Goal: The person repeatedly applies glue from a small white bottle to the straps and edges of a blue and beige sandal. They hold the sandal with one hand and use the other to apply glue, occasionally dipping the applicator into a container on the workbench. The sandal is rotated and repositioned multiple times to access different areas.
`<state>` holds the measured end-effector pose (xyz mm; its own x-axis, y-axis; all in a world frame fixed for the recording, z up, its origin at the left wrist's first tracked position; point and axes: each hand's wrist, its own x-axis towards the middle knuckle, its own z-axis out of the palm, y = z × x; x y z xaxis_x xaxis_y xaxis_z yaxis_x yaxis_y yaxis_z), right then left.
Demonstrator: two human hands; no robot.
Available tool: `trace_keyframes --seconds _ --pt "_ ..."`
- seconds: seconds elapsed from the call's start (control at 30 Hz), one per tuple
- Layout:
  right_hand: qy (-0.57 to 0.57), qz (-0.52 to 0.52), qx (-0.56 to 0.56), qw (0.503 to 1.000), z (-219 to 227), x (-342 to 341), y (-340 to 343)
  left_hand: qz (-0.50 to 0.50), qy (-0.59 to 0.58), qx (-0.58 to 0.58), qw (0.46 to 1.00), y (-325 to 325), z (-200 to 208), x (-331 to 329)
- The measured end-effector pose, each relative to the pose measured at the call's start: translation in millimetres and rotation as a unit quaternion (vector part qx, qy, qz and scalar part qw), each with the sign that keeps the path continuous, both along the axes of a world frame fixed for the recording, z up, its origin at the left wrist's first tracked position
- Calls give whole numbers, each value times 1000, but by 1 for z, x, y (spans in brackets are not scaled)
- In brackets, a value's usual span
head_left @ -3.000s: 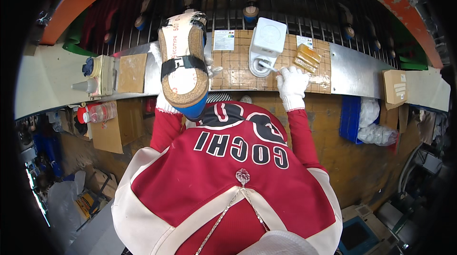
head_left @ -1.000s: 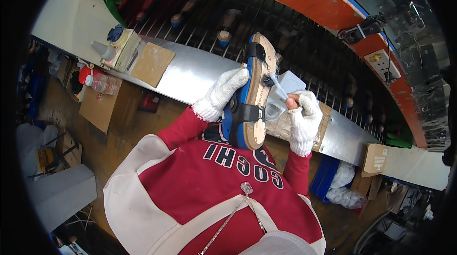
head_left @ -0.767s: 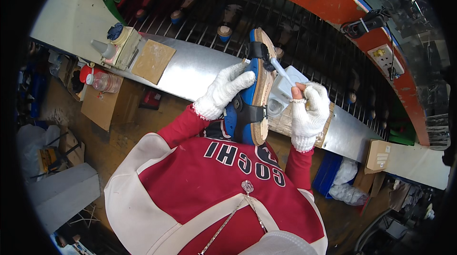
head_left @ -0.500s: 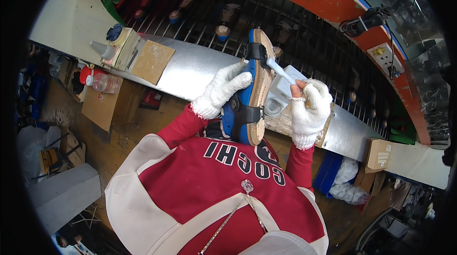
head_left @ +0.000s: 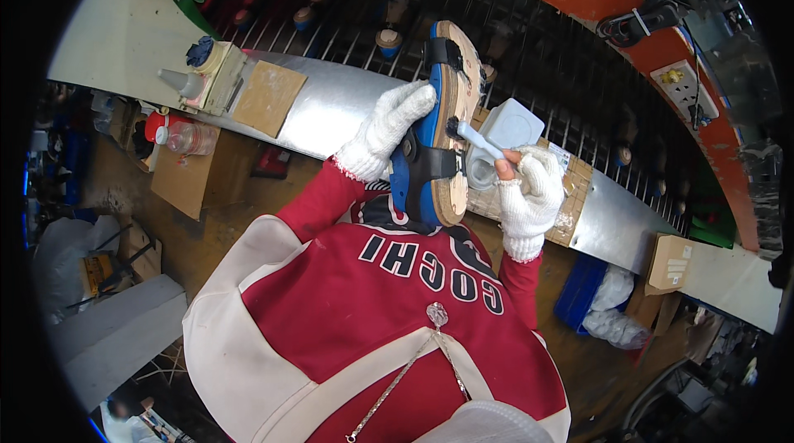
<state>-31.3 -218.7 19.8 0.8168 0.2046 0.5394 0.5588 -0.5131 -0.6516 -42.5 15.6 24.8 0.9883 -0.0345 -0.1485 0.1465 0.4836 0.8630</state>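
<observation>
My left hand [head_left: 387, 130], in a white knit glove, grips a sandal [head_left: 448, 95] on a blue shoe form from its left side. The sandal stands on edge, its pale underside turned to the right, with black straps folded round the cork-coloured sole. My right hand [head_left: 533, 195], gloved with bare fingertips, pinches a small brush [head_left: 481, 142] with a pale handle. Its dark bristles touch or nearly touch the sole edge by the lower strap; I cannot tell which. Behind the brush, a white container [head_left: 514, 125] stands open, partly hidden by it.
A patterned board [head_left: 572, 199] lies on the metal ledge [head_left: 616, 228]. Beyond it, a rack of rods [head_left: 347, 46] carries several other sandals on forms. At left are a brown board [head_left: 270, 100], a glue-stained holder [head_left: 222, 79] and a clear bottle [head_left: 192, 138]. A carton [head_left: 668, 263] sits at right.
The sandal has shifted slightly away from me and turned to show more of its underside. The brush has moved toward me along the sole, down from the upper strap.
</observation>
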Motion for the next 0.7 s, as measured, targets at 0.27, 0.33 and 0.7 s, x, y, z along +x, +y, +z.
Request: trace_keyframes --seconds 0.27,0.33,0.7 --pt "3 11 -15 1000 5 -11 -2 4 -20 -8 1000 10 0 19" --pt "-3 12 -26 1000 5 -14 -4 1 -31 23 999 13 -1 22" --pt "64 -40 107 991 7 33 7 2 -36 -48 998 -1 1 19"
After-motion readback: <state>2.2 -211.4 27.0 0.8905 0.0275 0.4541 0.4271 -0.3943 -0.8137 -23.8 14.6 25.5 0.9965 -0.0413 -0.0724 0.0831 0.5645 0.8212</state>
